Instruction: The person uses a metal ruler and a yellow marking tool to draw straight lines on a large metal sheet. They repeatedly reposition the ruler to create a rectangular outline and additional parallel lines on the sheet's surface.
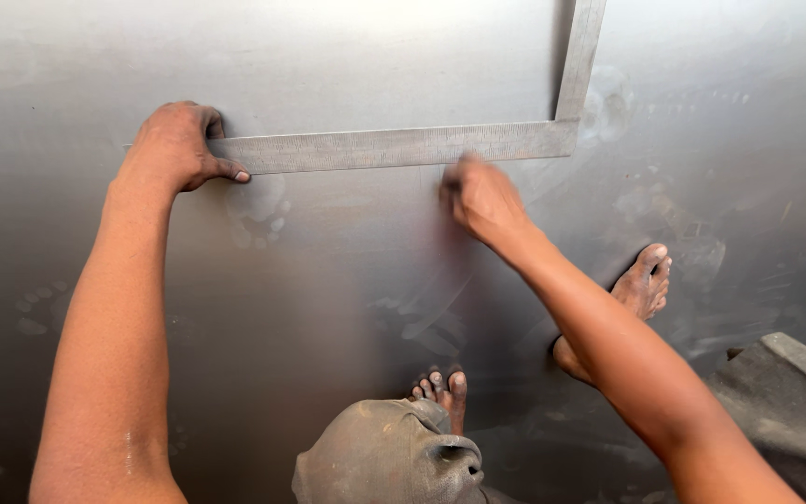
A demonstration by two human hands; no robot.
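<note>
Left hand presses flat on the end of a metal square, fingers curled over its top edge. The square lies on a steel sheet. Right hand, blurred, sits just below the square's long arm; grip unclear. Bare feet behind the hands.

bare sheet metal lay open above and below the steel square; two bare feet blocked ground below it
</note>
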